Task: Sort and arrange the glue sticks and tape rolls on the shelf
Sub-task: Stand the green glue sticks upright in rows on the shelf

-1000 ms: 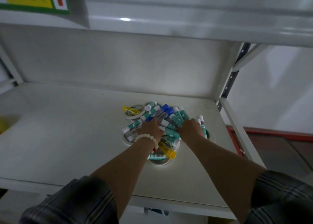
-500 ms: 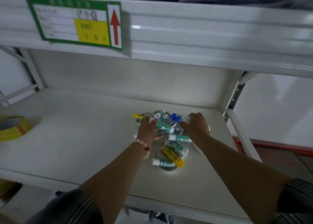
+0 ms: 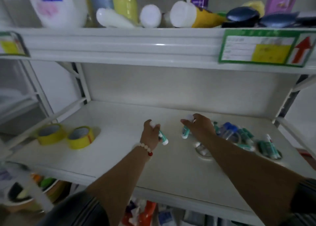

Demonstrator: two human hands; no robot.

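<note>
Both hands are over the shelf (image 3: 119, 159) middle. The left hand (image 3: 150, 133) is closed round one glue stick (image 3: 163, 138); the right hand (image 3: 200, 128) grips another (image 3: 185, 131). Two yellow tapes (image 3: 65, 136) sit together at the left edge, looking sorted. By the right edge, the pile (image 3: 242, 136) remains: a dozen-odd sticks, too blurred to count, over two or three pale rolls (image 3: 203, 154). Early going, I'd say.

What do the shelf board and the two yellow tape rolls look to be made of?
Shelf board: likely white painted metal, with a smooth, faintly glossy surface and a folded front lip. Yellow tape rolls: glossy plastic film wound on a greyish core, probably cardboard.
</note>
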